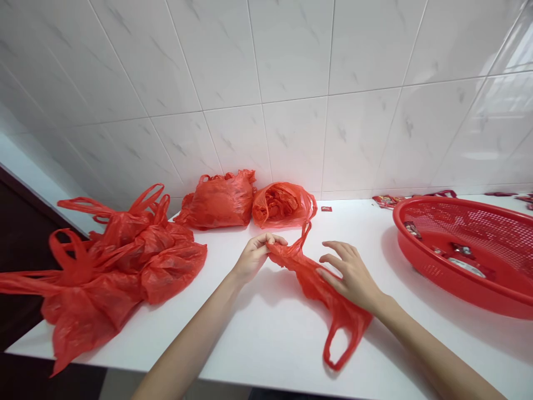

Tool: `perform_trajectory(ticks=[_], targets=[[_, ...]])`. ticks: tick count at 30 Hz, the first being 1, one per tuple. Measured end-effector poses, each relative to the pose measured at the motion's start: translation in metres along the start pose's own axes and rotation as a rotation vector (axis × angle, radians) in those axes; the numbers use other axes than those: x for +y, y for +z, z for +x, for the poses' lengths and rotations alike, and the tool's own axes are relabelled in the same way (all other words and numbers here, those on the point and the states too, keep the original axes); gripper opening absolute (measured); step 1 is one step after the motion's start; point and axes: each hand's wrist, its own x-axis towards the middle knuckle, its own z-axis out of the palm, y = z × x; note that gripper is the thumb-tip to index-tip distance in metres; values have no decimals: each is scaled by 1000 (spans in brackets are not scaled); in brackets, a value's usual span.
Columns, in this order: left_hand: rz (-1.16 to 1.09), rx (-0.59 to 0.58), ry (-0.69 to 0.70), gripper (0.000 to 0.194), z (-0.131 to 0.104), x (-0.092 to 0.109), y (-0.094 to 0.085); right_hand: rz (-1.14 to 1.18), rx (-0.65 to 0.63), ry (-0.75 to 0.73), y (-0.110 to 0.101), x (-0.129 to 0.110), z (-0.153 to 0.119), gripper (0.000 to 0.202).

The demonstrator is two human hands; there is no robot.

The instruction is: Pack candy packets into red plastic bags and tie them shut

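Pinches a crumpled red thin-plastic carrier bag [308, 279] by one end in the left hand [256, 254], over a smooth white surface [258, 344], and holds the right hand [352, 276] open at its middle — could tear it by tugging too hard.

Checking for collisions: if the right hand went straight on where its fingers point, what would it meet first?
Probably the raised handle of the thin, crumpled red plastic bag pinched by the left hand; depth is unclear, so it might pass above.
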Motion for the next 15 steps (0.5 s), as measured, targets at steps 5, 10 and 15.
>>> perform_trajectory(ticks=[5, 10, 15], targets=[[-28, 49, -21, 34, 0, -3, -3, 123, -107, 33, -1, -4, -2, 53], [-46, 88, 13, 31, 4, -5, 0, 254, -162, 118, -7, -23, -1, 59], [-49, 83, 61, 27, 5, 2, 0, 228, -193, 188, -2, -19, -2, 12]])
